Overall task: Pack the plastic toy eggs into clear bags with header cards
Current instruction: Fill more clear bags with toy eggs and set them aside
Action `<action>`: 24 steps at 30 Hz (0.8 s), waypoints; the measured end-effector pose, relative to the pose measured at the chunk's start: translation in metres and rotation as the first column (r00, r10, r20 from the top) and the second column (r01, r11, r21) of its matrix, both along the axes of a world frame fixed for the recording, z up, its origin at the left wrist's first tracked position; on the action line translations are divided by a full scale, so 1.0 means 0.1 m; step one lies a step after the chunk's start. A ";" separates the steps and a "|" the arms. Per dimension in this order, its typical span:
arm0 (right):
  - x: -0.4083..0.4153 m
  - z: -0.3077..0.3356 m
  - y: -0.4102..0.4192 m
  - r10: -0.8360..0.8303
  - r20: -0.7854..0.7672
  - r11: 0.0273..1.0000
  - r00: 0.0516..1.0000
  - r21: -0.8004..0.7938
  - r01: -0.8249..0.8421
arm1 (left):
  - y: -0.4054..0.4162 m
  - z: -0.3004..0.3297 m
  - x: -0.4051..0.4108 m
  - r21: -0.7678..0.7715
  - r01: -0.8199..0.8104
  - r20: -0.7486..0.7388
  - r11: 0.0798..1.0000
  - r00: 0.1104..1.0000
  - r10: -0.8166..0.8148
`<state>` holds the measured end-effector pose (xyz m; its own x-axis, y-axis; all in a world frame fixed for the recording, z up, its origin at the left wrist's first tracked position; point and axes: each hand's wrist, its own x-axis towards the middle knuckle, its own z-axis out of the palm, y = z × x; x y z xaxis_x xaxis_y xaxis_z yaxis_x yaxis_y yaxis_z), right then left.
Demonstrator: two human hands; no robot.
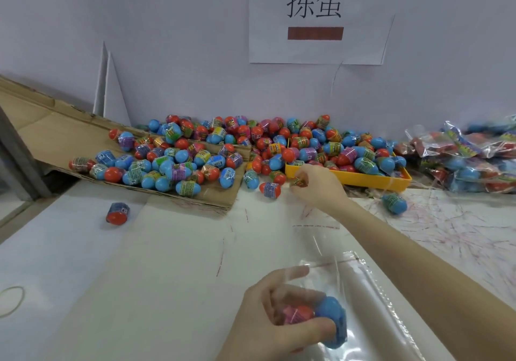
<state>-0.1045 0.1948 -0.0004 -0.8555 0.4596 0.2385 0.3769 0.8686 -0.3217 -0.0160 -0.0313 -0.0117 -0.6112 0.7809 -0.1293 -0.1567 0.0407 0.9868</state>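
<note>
Clear bag: the clear bag [371, 302] lies near the front edge of the table [139, 277], right of centre, its far mouth raised; its near end runs out of the frame and its film is hard to trace against the pale top.
Eggs in bag: two eggs in the bag [321, 314], one blue, one red with a pink band, blurred behind the film.
Left hand: the left hand [279, 313] curls around the bag at those eggs, thumb underneath, fingers over the top; the wrist is cut off by the bottom edge.
Right hand: the right hand [317, 186] reaches far across the table and pinches a small wrapped egg [299, 182] at the near edge of the yellow tray [349, 178]; the fingers cover most of it.
Egg pile: the loose egg pile [223, 151] sits against the far wall, spilling over a flattened cardboard sheet [50, 129] on the left and into the tray; halves are red or blue with printed shrink bands, the print too small to read.
Strays: a stray red-ended egg [117, 213] lies alone on the left, a blue stray egg [394, 203] near the tray.
Packed bags: a heap of filled bags [469, 159] lies far right, cut off by the frame.
Sign: a paper sign [318, 23] on the wall.
Rubber band: a rubber band [11, 300] lies near left, partly out of view.
</note>
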 end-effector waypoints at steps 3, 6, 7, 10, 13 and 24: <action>0.17 0.15 -0.01 -0.023 -0.097 0.980 0.995 -0.200 0.003 | 0.00 0.01 0.01 -0.020 -0.023 -0.008 1.000 1.000 0.023; 0.44 0.42 -0.12 -0.047 -0.221 0.871 0.974 -0.486 -0.068 | 0.01 0.01 0.01 -0.041 -0.047 -0.008 0.998 0.999 0.046; 0.56 0.52 -0.18 -0.050 -0.255 0.798 0.966 -0.592 -0.115 | 0.01 0.01 0.01 -0.044 -0.056 -0.011 0.997 0.998 0.056; 1.03 0.77 -0.47 0.102 -0.315 0.617 0.944 -0.724 -0.309 | 0.01 -0.01 0.01 -0.031 -0.080 -0.008 0.996 0.997 0.080; 1.40 0.87 -0.73 0.360 -0.315 0.584 0.878 -0.658 -0.475 | 0.02 -0.02 0.02 -0.033 -0.088 0.009 0.996 0.996 0.088; 1.38 0.86 -0.74 0.500 0.186 0.865 0.846 -0.062 -0.498 | 0.02 0.00 0.04 -0.068 -0.060 -0.025 0.996 0.998 0.059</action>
<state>0.0330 0.1205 0.0858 -0.9982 -0.0397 0.0460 -0.0517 0.9528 -0.2991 -0.0117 -0.0293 -0.0112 -0.6596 0.7329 -0.1667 -0.1384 0.0995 0.9854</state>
